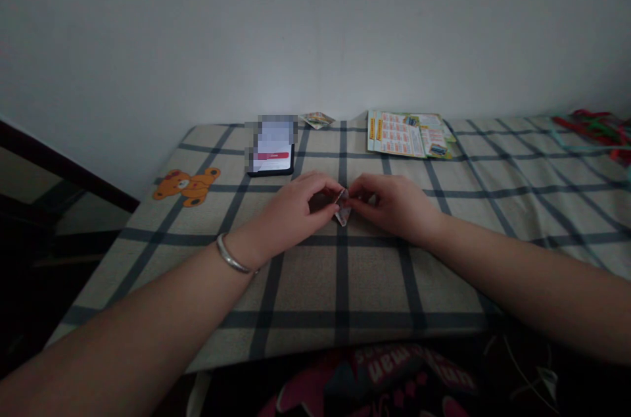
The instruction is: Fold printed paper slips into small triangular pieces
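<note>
My left hand (pixel 290 210) and my right hand (pixel 392 205) meet at the middle of the checked tablecloth (pixel 345 272). Between their fingertips they pinch a small folded piece of printed paper (pixel 342 212), which points down toward the cloth. Most of the paper is hidden by my fingers. A silver bangle (pixel 231 256) sits on my left wrist.
A lit phone (pixel 272 148) lies flat at the back left. A small folded paper shape (pixel 318 119) sits by the wall. Printed leaflets (pixel 407 134) lie at the back right, red and green items (pixel 599 127) at the far right. A bear print (pixel 187 185) marks the cloth's left.
</note>
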`<state>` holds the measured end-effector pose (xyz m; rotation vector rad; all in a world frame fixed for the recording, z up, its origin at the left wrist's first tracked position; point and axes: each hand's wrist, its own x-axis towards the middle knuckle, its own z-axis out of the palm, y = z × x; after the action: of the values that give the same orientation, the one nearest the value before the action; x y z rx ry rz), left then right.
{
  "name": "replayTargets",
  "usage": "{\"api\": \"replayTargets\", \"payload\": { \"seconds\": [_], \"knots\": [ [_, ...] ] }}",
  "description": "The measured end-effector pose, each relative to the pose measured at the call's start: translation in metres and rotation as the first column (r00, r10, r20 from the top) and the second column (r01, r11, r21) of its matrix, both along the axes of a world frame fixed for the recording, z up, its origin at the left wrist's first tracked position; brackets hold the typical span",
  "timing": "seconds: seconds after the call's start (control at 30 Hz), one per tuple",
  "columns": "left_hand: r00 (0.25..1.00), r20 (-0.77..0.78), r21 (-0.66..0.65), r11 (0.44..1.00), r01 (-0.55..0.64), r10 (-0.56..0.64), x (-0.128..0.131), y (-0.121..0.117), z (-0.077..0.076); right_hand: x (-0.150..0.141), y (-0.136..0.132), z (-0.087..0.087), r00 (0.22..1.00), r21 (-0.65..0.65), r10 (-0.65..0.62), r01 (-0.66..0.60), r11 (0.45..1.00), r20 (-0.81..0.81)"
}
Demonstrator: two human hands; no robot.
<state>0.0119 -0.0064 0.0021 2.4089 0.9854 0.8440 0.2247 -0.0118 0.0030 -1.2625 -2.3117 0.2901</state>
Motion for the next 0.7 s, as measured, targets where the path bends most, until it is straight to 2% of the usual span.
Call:
{"api": "replayTargets", "payload": {
  "seconds": [0.13, 0.3, 0.7],
  "knots": [
    [0.998, -0.050, 0.031, 0.999, 0.025, -0.023, -0.004, 0.002, 0.001, 0.004, 0.002, -0.002, 0.999, 0.040, 0.050, -0.050, 0.998, 0.000],
    [0.983, -0.127, 0.070, 0.987, 0.142, -0.133, -0.008, 0.006, 0.003, 0.008, 0.005, -0.004, 0.989, 0.117, 0.144, -0.148, 0.982, 0.041],
    [0.964, -0.194, 0.121, 0.970, 0.209, -0.183, -0.013, 0.009, 0.005, 0.011, 0.009, 0.000, 0.963, 0.072, 0.245, -0.254, 0.965, 0.112]
  ]
}}
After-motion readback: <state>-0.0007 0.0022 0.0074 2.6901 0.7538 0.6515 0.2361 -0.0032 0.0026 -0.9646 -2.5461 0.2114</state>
